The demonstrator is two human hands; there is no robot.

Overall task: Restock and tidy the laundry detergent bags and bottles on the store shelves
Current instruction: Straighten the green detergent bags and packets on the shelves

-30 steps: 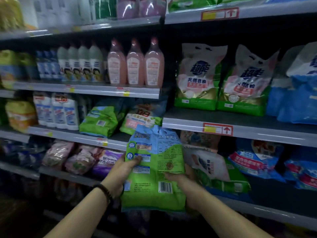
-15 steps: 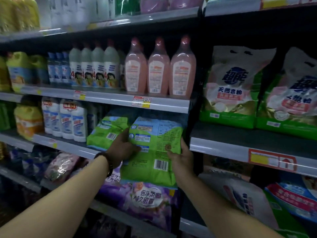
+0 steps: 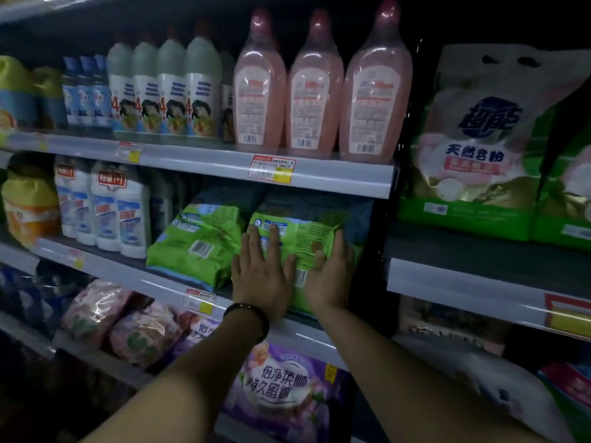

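1. We see the green bag [image 3: 307, 231] at the right end of the middle shelf [image 3: 105, 266], just beside a matching neighbour bag [image 3: 198, 247]. We judge that it is being seated in its slot.
2. The left hand [image 3: 260, 276] lies flat on the bag's face with its fingers straight and spread. We take this as pressing the bag back to sit level with its neighbour.
3. The right hand [image 3: 331, 276] wraps the bag's right edge, thumb on the front. This likely keeps the bag square and stops it sliding sideways.
4. We count two green bags in the front row and both hands on one of them. Three pink bottles [image 3: 315, 91] stand on the shelf above.
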